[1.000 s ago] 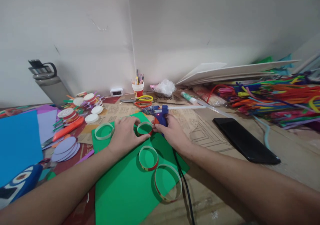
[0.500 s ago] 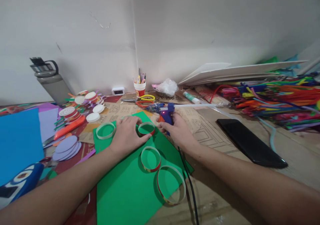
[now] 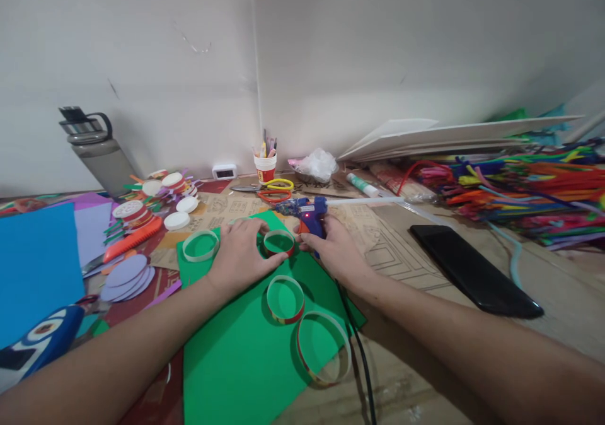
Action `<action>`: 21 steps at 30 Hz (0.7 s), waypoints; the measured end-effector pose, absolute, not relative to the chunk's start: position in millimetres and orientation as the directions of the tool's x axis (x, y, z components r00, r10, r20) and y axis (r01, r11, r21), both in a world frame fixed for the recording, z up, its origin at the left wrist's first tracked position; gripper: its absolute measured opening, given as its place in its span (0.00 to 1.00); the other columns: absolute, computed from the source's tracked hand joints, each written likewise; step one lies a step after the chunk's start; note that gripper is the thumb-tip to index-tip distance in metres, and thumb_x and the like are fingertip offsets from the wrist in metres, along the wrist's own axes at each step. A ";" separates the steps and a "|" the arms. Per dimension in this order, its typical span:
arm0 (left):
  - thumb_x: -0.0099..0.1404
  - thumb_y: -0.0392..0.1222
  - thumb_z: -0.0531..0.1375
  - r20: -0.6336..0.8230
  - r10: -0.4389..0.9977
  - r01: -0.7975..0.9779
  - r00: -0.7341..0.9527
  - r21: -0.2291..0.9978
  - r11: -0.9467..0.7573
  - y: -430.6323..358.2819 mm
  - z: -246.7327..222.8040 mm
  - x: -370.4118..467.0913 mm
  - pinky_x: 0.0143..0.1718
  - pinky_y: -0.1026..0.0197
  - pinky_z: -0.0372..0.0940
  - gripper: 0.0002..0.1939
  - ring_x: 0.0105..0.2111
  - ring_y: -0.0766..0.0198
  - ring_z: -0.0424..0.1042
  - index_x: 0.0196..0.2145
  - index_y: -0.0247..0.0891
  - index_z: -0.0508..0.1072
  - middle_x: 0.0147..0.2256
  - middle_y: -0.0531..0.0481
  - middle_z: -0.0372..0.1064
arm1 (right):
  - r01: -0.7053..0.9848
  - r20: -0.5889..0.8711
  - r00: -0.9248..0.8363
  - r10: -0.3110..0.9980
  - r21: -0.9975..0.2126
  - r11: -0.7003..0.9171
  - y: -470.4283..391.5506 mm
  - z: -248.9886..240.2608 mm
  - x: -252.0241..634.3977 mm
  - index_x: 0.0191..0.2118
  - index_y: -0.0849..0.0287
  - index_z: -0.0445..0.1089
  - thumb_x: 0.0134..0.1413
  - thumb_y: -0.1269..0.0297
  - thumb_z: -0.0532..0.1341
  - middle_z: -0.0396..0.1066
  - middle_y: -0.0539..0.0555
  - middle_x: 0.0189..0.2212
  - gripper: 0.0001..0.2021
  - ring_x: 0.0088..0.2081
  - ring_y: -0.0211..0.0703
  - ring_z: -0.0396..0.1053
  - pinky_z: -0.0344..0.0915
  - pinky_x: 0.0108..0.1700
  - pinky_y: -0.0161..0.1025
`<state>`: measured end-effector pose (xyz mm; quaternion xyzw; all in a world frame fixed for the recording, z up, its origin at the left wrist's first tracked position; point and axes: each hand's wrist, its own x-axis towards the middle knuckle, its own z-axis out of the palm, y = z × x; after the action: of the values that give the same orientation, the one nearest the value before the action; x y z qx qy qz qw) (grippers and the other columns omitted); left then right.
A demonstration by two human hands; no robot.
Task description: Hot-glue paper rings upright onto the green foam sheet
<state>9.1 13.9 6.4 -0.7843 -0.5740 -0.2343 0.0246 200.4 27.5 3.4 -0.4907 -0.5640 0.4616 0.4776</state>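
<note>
Four paper rings (image 3: pixel 293 315), mid-frame.
My left hand (image 3: pixel 242 251) clasps the small ring (image 3: pixel 289 251) at centre; my right hand (image 3: pixel 338 250) grips the hot-glue gun (image 3: pixel 318 209). Likely gluing this ring to the green sheet (image 3: pixel 236 355); next calls for steadiness.

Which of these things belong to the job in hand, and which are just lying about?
Apparently in the job:
glue gun in the right hand
small ring by the left hand
green sheet beneath
probably the three other rings

Seemingly just lying about:
black phone
grey bottle
scissors
pen cup
</note>
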 end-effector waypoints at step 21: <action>0.56 0.62 0.64 0.426 0.881 0.911 0.206 0.244 -0.332 16.1 1.8 8.6 0.48 0.46 0.57 0.26 0.46 0.48 0.70 0.41 0.40 0.68 0.41 0.45 0.73 | 0.437 0.285 -0.223 0.932 -0.826 0.357 18.9 20.3 225.4 0.41 0.51 0.72 0.49 0.67 0.66 0.76 0.53 0.38 0.11 0.40 0.52 0.71 0.64 0.41 0.44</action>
<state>8.6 16.1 1.8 -0.7761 -0.5772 -0.2521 0.0303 225.4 18.9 20.3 -0.4761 -0.7188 0.3082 0.4021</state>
